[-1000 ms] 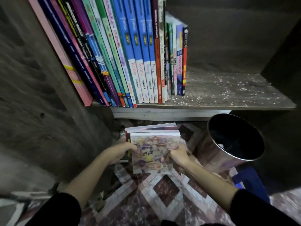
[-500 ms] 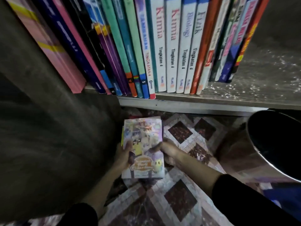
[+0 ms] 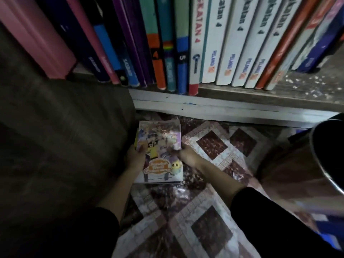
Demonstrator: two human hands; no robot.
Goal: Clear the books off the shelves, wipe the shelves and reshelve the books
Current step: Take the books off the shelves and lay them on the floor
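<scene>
A small stack of books (image 3: 162,144) with a colourful cartoon cover lies low over the patterned floor, just below the shelf. My left hand (image 3: 135,157) grips its left edge, thumb on the cover. My right hand (image 3: 184,155) holds the right edge, fingers curled onto the cover. Above, a row of upright books (image 3: 214,43) fills the wooden shelf (image 3: 279,92), whose bare right end is speckled with white dust.
A dark wooden side panel (image 3: 55,136) stands close on the left. A round metal bin (image 3: 327,157) sits at the right edge. The tiled floor (image 3: 204,211) has brown and white diamond patterns. Something blue (image 3: 331,229) lies at the lower right.
The camera has moved closer and lower toward the shelf. Both hands have carried the book stack leftward and turned it upright in view, next to the side panel.
</scene>
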